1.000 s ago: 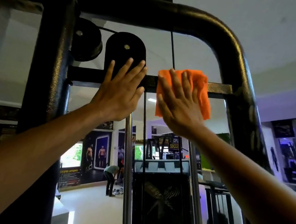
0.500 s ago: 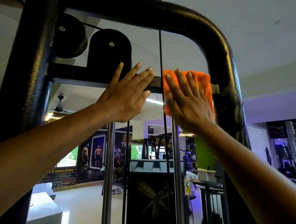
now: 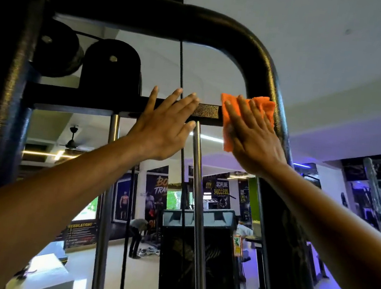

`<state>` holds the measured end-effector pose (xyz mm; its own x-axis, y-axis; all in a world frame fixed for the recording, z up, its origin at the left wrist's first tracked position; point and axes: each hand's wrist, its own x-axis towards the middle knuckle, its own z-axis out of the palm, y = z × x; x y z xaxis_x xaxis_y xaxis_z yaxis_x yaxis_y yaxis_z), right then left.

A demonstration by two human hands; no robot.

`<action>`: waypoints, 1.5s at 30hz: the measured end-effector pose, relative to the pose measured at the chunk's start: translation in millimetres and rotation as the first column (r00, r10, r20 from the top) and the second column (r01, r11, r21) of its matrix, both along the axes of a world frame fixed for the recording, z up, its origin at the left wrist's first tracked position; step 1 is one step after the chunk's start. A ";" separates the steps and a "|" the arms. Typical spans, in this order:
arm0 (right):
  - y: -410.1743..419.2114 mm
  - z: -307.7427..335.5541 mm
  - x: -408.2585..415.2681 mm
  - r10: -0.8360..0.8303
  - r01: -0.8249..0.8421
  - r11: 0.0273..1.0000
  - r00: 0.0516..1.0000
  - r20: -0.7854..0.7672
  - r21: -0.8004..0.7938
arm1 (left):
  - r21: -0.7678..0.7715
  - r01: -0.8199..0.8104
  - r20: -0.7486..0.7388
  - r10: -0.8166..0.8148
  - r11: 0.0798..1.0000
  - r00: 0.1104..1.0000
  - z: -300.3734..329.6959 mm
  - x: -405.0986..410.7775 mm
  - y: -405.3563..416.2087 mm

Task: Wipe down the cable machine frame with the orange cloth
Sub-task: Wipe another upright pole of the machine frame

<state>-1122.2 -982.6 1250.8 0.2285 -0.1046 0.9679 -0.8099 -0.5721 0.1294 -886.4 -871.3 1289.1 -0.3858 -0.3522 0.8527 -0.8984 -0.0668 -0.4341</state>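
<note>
The black cable machine frame (image 3: 153, 15) arches overhead and bends down on the right. A flat crossbar (image 3: 208, 111) runs below the arch. My right hand (image 3: 251, 137) presses the orange cloth (image 3: 266, 105) flat against the crossbar's right end, where it meets the frame's right upright. Its fingers are straight and spread over the cloth. My left hand (image 3: 165, 126) rests flat on the crossbar just left of it, fingers straight.
Two black pulleys (image 3: 111, 66) sit at the upper left above the crossbar. A thin cable (image 3: 181, 68) and two chrome guide rods (image 3: 198, 194) drop down to the weight stack (image 3: 197, 249). Posters and a bent-over person (image 3: 136, 232) stand far behind.
My right hand has slid the orange cloth rightward along the crossbar to the right upright. My left hand has followed to the right along the bar.
</note>
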 end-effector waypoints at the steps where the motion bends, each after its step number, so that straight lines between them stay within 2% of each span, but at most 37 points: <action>1: -1.0 2.1 1.4 0.000 0.000 1.000 1.000 0.028 0.019 | -0.001 -0.002 -0.009 0.002 1.000 1.000 -0.2 -2.5 -1.7; 3: 7.2 3.5 17.1 0.039 -0.041 0.998 0.998 0.046 0.043 | -0.013 -0.011 -0.019 0.011 1.000 1.000 -0.6 -6.8 -5.0; 5: 14.7 2.1 32.3 0.075 -0.075 0.997 0.997 0.001 0.027 | -0.025 -0.023 -0.031 0.022 0.999 0.999 -2.1 -10.9 -7.5; 9: 5.7 8.7 9.0 0.015 -0.019 0.999 0.995 -0.102 -0.036 | -0.018 -0.009 -0.070 0.007 1.000 0.998 -3.3 -19.3 -7.7; 14: -0.8 15.6 -19.0 -0.022 0.022 1.000 1.000 -0.005 -0.022 | -0.016 0.003 -0.089 -0.005 1.000 0.996 -3.2 -23.5 -10.0; 20: 15.5 15.0 -11.0 0.079 -0.080 0.996 0.995 -0.058 -0.025 | 0.005 0.020 -0.053 -0.020 1.000 0.998 -3.5 -41.9 -23.7; 26: 39.2 25.7 -47.8 -0.028 0.003 0.990 0.983 -0.180 -0.138 | 0.014 0.062 -0.049 -0.061 0.998 0.997 -3.1 -52.9 -27.3; 30: 50.8 32.9 -54.5 0.018 -0.030 0.988 0.997 -0.077 -0.151 | 0.057 0.089 -0.020 -0.088 0.994 0.996 -1.1 -66.2 -31.1; 33: 43.9 41.7 -63.9 -0.038 0.041 0.980 0.999 0.020 -0.194 | 0.080 0.178 -0.044 -0.175 0.981 0.984 1.2 -82.0 -35.8; 35: 34.1 32.6 -64.8 -0.082 0.088 0.992 0.994 0.068 -0.090 | 0.084 0.257 -0.075 -0.251 0.963 0.965 3.7 -90.0 -40.3; 38: 7.7 -2.8 -54.4 -0.112 0.108 0.992 0.992 0.061 0.063 | 0.064 0.352 -0.155 -0.339 0.934 0.928 11.0 -98.6 -45.0; 41: -10.0 -18.0 -47.3 -0.037 0.026 0.996 0.990 0.137 0.084 | 0.066 0.375 -0.173 -0.360 0.925 0.917 18.9 -112.0 -47.0; 45: -21.9 17.5 -50.4 0.110 -0.119 0.993 0.965 0.239 0.025 | 0.172 0.391 -0.251 -0.343 0.904 0.905 35.4 -135.7 -50.8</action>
